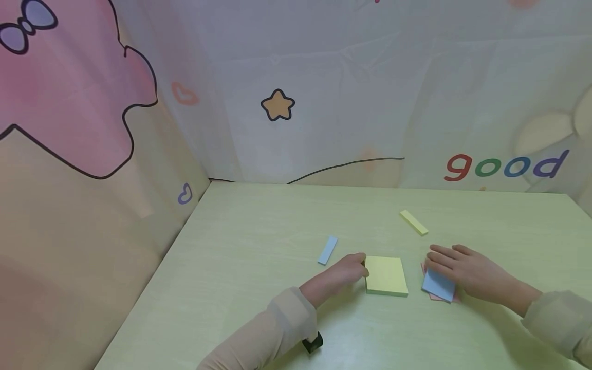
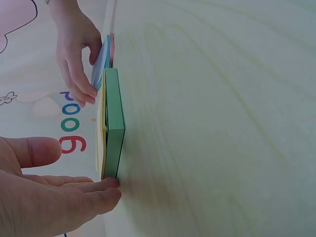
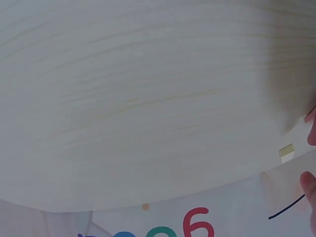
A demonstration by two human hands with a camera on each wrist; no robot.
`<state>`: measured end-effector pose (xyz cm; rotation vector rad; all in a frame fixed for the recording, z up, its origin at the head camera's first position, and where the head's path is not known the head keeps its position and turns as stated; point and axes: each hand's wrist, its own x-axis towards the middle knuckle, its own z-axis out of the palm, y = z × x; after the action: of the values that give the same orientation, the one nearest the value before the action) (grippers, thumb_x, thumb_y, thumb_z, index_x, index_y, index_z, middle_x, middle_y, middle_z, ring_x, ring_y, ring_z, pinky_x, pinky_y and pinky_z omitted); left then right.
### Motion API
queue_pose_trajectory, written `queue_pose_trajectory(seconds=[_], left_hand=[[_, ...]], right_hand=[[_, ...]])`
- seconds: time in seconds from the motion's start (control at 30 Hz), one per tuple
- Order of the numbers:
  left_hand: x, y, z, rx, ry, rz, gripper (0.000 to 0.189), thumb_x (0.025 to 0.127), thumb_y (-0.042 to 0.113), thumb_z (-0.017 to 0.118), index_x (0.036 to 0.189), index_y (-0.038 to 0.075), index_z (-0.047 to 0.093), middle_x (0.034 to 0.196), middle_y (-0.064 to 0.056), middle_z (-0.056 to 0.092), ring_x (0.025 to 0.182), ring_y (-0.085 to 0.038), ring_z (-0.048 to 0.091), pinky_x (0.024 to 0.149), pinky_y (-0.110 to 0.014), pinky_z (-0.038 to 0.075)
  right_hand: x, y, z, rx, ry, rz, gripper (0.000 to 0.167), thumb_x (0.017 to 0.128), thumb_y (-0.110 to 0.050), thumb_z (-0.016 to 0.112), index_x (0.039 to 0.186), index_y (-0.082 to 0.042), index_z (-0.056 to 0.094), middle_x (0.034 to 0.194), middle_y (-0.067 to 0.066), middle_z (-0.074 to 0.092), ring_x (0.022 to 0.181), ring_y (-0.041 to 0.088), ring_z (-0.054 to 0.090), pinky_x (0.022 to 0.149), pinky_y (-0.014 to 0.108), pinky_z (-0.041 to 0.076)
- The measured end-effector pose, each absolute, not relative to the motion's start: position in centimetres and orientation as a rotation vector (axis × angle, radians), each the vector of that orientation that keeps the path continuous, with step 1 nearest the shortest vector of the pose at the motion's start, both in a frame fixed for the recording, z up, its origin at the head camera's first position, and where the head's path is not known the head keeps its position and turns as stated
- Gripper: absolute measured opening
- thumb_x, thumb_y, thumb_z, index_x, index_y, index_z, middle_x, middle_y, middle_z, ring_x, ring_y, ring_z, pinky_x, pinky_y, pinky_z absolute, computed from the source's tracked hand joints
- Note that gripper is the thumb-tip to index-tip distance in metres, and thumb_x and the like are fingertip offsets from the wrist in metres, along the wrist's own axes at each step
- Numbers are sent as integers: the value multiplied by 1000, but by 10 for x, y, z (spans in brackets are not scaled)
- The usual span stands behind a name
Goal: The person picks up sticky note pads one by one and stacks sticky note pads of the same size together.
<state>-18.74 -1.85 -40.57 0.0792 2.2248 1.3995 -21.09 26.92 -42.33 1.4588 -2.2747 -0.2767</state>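
Note:
A square sticky-note stack (image 1: 386, 276), yellow on top with a green side (image 2: 116, 103) showing in the left wrist view, lies on the table. My left hand (image 1: 346, 275) touches its left edge with extended fingers, while the thumb (image 2: 43, 151) stays raised and apart from it. To the right, my right hand (image 1: 472, 272) rests its fingers over the far part of a smaller blue sticky-note pad (image 1: 438, 285). Under that pad a pink pad (image 1: 435, 297) sticks out, turned at a different angle. Only fingertips (image 3: 309, 182) of the right hand show in the right wrist view.
A narrow blue strip pad (image 1: 328, 250) lies beyond the left hand. Farther back on the right is a narrow yellow strip pad (image 1: 413, 222). A printed curtain (image 1: 333, 123) hangs along the back and left sides of the table (image 1: 250, 221).

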Motion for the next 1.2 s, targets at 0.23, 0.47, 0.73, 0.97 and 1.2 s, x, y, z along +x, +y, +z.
queue_pose_trajectory(seconds=[0.23, 0.47, 0.73, 0.97, 1.2], left_hand=[[-188, -18, -405, 85, 2250, 1385, 55, 81, 3, 47, 134, -1, 34, 142, -14, 31, 132, -30, 25, 107, -44, 24], [-187, -18, -405, 80, 2235, 1399, 56, 81, 5, 48, 135, 0, 32, 142, -13, 30, 133, -29, 23, 108, -42, 22], [-186, -18, -405, 98, 2246, 1395, 55, 81, 4, 48, 134, 0, 34, 142, -13, 30, 132, -29, 24, 107, -44, 23], [-186, -18, -404, 97, 2234, 1409, 54, 82, 4, 47, 134, 0, 34, 142, -13, 30, 132, -29, 24, 107, -44, 23], [-187, -19, -405, 86, 2207, 1419, 55, 83, 5, 46, 136, -1, 30, 144, -13, 27, 134, -29, 21, 108, -44, 20]], right_hand=[[-208, 268, -425, 1474, -2266, -265, 68, 54, -1, 73, 118, -11, 49, 118, 7, 55, 109, 27, 47, 77, 46, 46], [-209, 269, -432, 1435, -2210, -273, 63, 93, -21, -8, 115, -12, 50, 116, 4, 56, 108, 25, 47, 75, 45, 46], [-208, 268, -433, 1415, -2189, -247, 61, 95, -21, -6, 116, -13, 50, 117, 4, 55, 112, 21, 43, 76, 44, 46], [-207, 269, -435, 1402, -2193, -260, 60, 95, -21, -6, 117, -14, 49, 116, 4, 56, 109, 21, 47, 75, 43, 46], [-206, 272, -430, 1382, -2255, -258, 40, 98, -18, 17, 124, -14, 45, 121, 8, 53, 115, 22, 44, 75, 42, 47]])
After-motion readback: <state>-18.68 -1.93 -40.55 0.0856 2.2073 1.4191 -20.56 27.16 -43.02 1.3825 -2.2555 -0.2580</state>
